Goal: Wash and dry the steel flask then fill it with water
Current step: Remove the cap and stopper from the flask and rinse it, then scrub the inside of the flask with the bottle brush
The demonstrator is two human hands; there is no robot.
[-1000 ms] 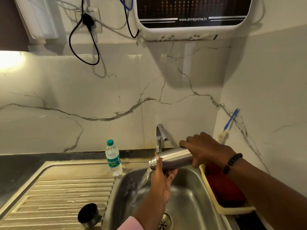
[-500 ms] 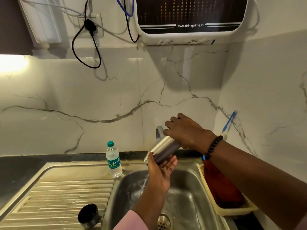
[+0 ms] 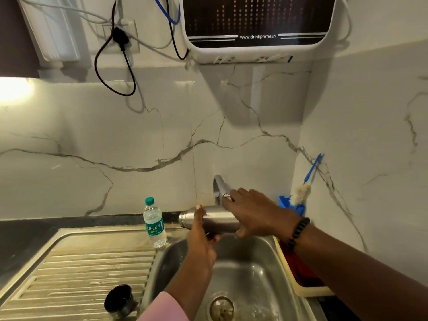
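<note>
Over sink (image 3: pixel 259 262), both hands' fingers (image 3: pixel 238 194) round flask (image 3: pixel 220 220).

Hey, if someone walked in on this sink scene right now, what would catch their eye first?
Most striking is the steel flask, held sideways over the sink with its mouth pointing left: the left hand grips near the neck, the right hand holds the base end just in front of the tap. Next, the Bisleri water bottle stands at the sink's back left, and a black cap sits on the drainboard.

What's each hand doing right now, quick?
Left hand: grips the steel flask near its neck.
Right hand: holds the flask's base end, fingers reaching toward the tap.
</note>
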